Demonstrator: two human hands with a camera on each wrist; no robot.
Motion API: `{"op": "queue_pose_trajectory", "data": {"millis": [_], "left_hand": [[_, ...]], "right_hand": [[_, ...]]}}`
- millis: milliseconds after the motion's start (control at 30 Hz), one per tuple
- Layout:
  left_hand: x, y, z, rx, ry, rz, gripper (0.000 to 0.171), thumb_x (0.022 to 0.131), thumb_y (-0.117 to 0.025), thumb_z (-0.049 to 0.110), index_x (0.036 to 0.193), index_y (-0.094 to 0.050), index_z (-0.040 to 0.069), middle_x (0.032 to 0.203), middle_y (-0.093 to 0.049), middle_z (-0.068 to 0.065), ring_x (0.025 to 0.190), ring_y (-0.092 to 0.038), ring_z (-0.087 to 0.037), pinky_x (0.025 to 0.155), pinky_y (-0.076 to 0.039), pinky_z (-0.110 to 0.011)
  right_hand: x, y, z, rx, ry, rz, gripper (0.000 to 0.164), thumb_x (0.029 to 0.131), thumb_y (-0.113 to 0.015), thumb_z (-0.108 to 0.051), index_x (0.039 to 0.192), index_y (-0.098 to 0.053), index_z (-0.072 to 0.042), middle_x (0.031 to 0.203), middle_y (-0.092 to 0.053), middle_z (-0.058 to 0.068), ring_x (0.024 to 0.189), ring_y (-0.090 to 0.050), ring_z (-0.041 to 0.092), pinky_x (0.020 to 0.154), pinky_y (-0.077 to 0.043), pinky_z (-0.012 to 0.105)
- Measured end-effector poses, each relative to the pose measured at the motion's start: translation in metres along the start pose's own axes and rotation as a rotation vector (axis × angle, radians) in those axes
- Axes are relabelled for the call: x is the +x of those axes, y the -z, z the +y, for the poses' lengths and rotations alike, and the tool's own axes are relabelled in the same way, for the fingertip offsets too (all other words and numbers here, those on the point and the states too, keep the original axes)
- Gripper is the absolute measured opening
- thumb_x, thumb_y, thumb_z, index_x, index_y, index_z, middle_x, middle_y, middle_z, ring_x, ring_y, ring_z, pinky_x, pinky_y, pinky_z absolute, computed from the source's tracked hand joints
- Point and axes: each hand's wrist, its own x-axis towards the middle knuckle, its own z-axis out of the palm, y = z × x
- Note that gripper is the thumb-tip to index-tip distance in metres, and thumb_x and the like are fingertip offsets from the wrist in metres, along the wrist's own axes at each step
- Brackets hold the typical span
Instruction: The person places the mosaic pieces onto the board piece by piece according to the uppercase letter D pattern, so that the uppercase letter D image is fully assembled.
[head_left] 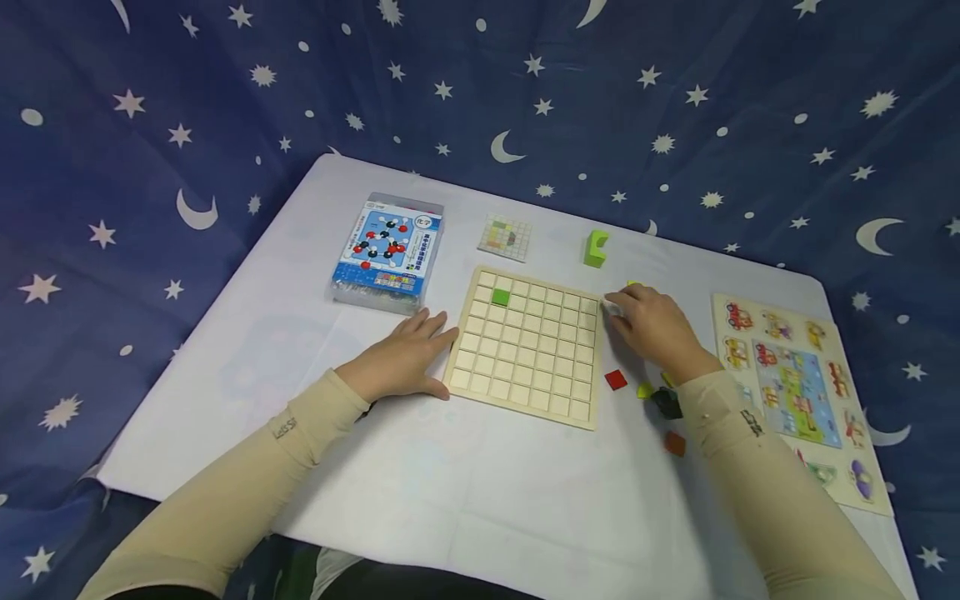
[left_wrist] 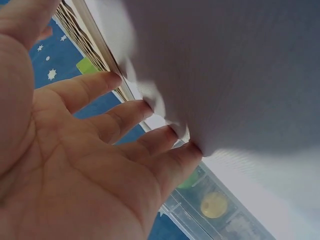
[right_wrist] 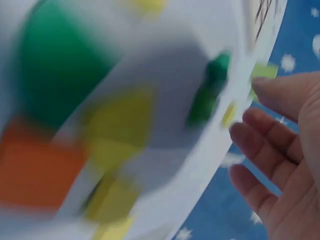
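Note:
A wooden grid board (head_left: 525,350) lies flat, with one green square tile (head_left: 500,297) in a cell near its upper left corner. My left hand (head_left: 401,358) has its fingers spread along the board's left edge; in the left wrist view the fingertips (left_wrist: 145,107) press on the white cloth. Just beyond the board's right edge is my right hand (head_left: 656,329), palm down with loosely bent fingers. The right wrist view shows its thumb and fingers apart, nothing between them. Near those fingertips lie green pieces (right_wrist: 210,90) and a small yellow piece (right_wrist: 229,115).
Red (head_left: 616,380) and orange (head_left: 675,443) tiles lie right of the board beside a dark green piece (head_left: 667,403). Behind the board are a pattern card (head_left: 505,237) and a light green block (head_left: 596,248). A plastic box (head_left: 388,250) stands left, a picture puzzle (head_left: 795,392) right.

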Motion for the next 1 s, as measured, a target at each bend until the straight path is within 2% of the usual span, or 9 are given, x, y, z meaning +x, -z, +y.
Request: {"op": "queue_pose_trajectory", "data": {"millis": [133,233,367,600,1000], "left_hand": [[-0.002,0.001,-0.002,0.008,0.002,0.007,0.100,0.078,-0.080,0.048,0.155,-0.032,0.006,0.162,-0.020,-0.022,0.149,-0.010,-0.046,0.121,-0.014,-0.055],[-0.003,0.001,-0.003,0.011,0.002,0.010,0.100,0.078,-0.081,0.049,0.155,-0.033,0.006,0.161,-0.021,-0.022,0.149,-0.010,-0.047,0.120,-0.015,-0.056],[-0.001,0.000,-0.003,0.017,0.000,0.018,0.101,0.077,-0.081,0.049,0.154,-0.033,0.006,0.161,-0.021,-0.022,0.148,-0.011,-0.047,0.120,-0.016,-0.057],[0.000,-0.003,-0.002,-0.002,-0.004,0.008,0.101,0.077,-0.081,0.050,0.155,-0.032,0.007,0.162,-0.020,-0.022,0.149,-0.009,-0.047,0.121,-0.015,-0.055],[-0.001,-0.001,0.000,0.012,-0.006,0.008,0.101,0.078,-0.080,0.049,0.155,-0.032,0.006,0.162,-0.020,-0.022,0.149,-0.009,-0.046,0.121,-0.014,-0.054]], "right_hand": [[-0.023,0.005,0.033,0.075,-0.168,-0.140,0.041,0.093,-0.069,-0.012,0.132,-0.061,-0.005,0.128,-0.056,0.019,0.118,-0.054,0.039,0.103,-0.042,0.060],[-0.033,0.003,0.047,0.120,-0.187,-0.193,0.042,0.092,-0.070,-0.013,0.133,-0.061,-0.007,0.133,-0.054,0.018,0.122,-0.051,0.039,0.105,-0.040,0.060],[-0.038,-0.004,0.051,0.125,-0.151,-0.178,0.042,0.091,-0.072,-0.011,0.131,-0.063,-0.009,0.132,-0.057,0.015,0.122,-0.052,0.038,0.106,-0.040,0.059],[-0.040,-0.011,0.050,0.092,-0.192,-0.161,0.040,0.090,-0.072,-0.007,0.129,-0.064,-0.007,0.122,-0.062,0.014,0.116,-0.055,0.035,0.105,-0.042,0.056],[-0.042,-0.012,0.051,0.105,-0.193,-0.111,0.039,0.090,-0.073,-0.011,0.127,-0.064,-0.003,0.116,-0.061,0.016,0.104,-0.058,0.032,0.099,-0.048,0.054]]}}
